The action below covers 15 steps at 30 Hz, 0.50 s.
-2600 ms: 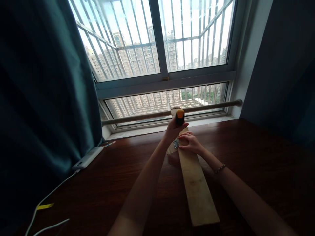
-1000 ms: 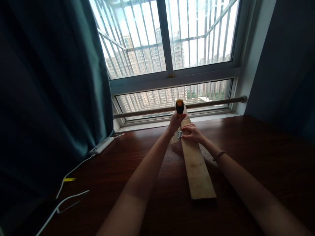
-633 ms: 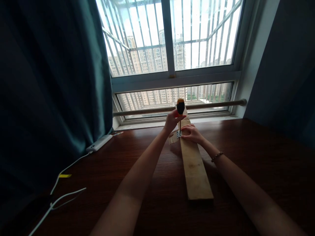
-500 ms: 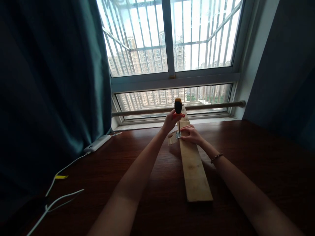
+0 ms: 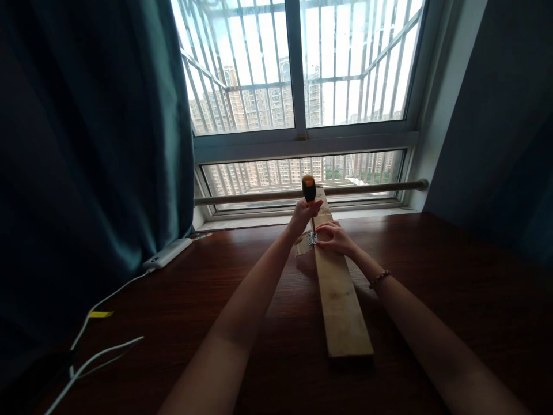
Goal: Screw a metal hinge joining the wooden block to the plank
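Note:
A long pale wooden plank (image 5: 341, 305) lies on the dark wooden table (image 5: 453, 276), running away from me toward the window. A small metal hinge (image 5: 311, 237) sits at its left edge near the far end. My left hand (image 5: 305, 218) is wrapped round a screwdriver (image 5: 309, 193) with an orange and black handle, held upright with its tip on the hinge. My right hand (image 5: 334, 237) presses down on the plank beside the hinge, fingers curled near the screw. A smaller piece of wood (image 5: 302, 246) lies just left of the hinge.
A white power bank (image 5: 166, 253) with a white cable (image 5: 99, 357) lies at the left by a dark teal curtain (image 5: 86, 144). A wooden rod (image 5: 371, 188) runs along the barred window sill behind the plank. A bracelet (image 5: 378, 279) is on my right wrist.
The view has shifted slightly. My left hand has turned on the screwdriver handle, which now leans a little left; my right hand stays on the plank by the hinge.

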### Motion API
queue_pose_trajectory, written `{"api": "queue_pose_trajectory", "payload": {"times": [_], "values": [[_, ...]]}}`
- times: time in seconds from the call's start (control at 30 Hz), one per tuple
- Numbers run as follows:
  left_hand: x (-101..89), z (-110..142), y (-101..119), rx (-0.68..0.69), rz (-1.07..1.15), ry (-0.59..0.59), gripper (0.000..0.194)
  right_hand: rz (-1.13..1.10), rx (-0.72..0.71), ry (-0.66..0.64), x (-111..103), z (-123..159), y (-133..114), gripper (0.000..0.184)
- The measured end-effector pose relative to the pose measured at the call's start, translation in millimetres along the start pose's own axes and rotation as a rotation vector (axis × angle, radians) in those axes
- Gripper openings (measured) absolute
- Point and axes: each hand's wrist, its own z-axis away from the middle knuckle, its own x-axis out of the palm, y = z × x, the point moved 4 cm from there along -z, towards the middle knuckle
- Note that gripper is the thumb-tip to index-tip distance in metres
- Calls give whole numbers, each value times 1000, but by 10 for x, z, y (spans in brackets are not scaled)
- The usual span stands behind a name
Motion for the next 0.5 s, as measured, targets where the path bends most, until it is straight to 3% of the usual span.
{"api": "queue_pose_trajectory", "payload": {"times": [0.1,0.2,0.3,0.5], "values": [[-8,-21,-25,-29,86,-41,36,-2,4,1,6,-1,13,36],[-59,-20,-40,-7,103,19,31,-6,-4,7,7,0,21,37],[-121,-11,-25,39,31,103,27,-8,-6,2,3,-2,20,35],[-156,45,102,102,-147,84,31,-14,-7,-6,0,-9,20,35]]}}
